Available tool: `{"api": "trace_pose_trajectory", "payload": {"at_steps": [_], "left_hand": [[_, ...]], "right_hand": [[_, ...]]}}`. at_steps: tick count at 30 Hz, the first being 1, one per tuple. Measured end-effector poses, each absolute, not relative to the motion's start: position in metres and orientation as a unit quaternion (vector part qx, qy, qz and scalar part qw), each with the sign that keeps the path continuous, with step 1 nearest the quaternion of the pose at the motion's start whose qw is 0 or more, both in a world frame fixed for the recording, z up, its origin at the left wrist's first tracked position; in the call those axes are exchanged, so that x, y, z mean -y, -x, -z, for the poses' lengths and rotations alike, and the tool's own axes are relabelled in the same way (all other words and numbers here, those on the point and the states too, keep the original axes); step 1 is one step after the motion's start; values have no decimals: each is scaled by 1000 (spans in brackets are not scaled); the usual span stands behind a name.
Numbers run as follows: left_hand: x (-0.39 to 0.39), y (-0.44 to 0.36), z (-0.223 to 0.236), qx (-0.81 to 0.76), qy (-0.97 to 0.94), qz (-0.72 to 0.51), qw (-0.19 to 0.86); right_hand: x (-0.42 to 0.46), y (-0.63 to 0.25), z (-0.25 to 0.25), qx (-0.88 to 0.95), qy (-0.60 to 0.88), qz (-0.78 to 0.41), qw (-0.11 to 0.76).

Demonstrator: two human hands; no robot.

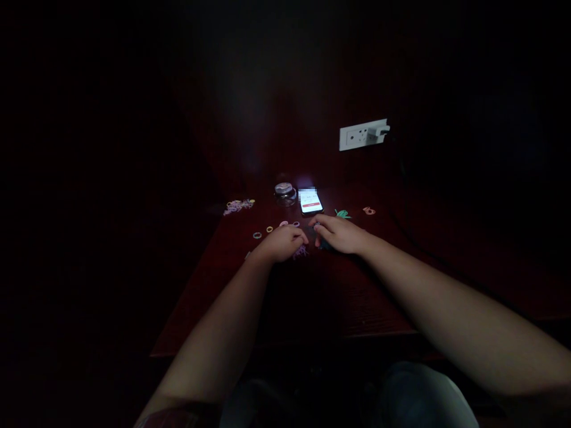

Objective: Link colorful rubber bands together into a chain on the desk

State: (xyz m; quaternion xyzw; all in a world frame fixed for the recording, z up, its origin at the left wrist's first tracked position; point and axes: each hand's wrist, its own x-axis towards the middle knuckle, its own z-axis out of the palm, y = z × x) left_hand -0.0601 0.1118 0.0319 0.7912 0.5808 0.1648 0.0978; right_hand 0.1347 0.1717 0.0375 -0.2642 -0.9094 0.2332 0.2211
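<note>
Fingers (300, 236) curled, grip unclear: left hand (282, 242) by purple bands (301, 252), right hand (339, 233) alongside; front edge (357, 337) well apart.

A small bunch of thin purple bands (300, 252) lies on the dark red table (339, 312) under the left hand (282, 241), tangled together and partly covered by its curled fingers. A dark bluish bunch (325, 244) sits just beside it, mostly hidden beneath the right hand (341, 233); dim light blurs its shape. Beyond the left hand, four loose bands lie flat as separate rings: a greyish green one (257, 238), a yellow one (269, 231), a pink one (284, 223) and a lilac one (296, 222).
</note>
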Motion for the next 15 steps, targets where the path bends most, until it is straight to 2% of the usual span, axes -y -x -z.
{"api": "trace_pose_trajectory", "payload": {"at_steps": [6,9,12,15], "left_hand": [[-109,57,-36,-531,-821,-180,111],[-108,57,-36,-508,-834,-173,126],[-108,58,-36,-509,-834,-175,121],[-109,56,-34,-507,-837,-181,103]], "right_hand": [[-170,-137,-41,851,243,-256,389],[-173,-140,-43,823,270,-249,433],[-177,-142,-44,809,331,-210,438],[-179,-144,-48,802,450,-122,372]]}}
